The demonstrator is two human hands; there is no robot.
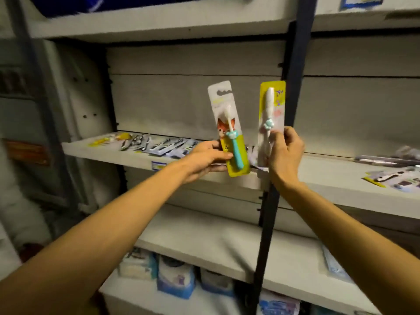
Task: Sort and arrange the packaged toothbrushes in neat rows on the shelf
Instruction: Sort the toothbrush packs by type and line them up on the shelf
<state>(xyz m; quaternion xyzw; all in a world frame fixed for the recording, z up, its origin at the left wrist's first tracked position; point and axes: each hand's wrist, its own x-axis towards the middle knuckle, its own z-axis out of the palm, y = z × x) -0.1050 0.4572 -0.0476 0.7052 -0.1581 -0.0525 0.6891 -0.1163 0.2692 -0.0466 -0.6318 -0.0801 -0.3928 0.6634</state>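
My left hand (205,159) grips the lower part of a packaged toothbrush with a teal handle and a fox picture (227,126), held upright above the white shelf (109,153). My right hand (285,151) pinches a second packaged toothbrush on a yellow card (271,110), also upright, close beside the first. Several packaged toothbrushes (159,145) lie flat in a loose row on the shelf to the left of my hands, with a yellow pack (109,138) at the far left end.
A dark metal upright (295,64) divides the shelving just behind my right hand. More packs (393,177) lie on the right-hand shelf section. Boxes of goods (175,278) stand on the lowest shelf. Another shelf board (204,242) runs below.
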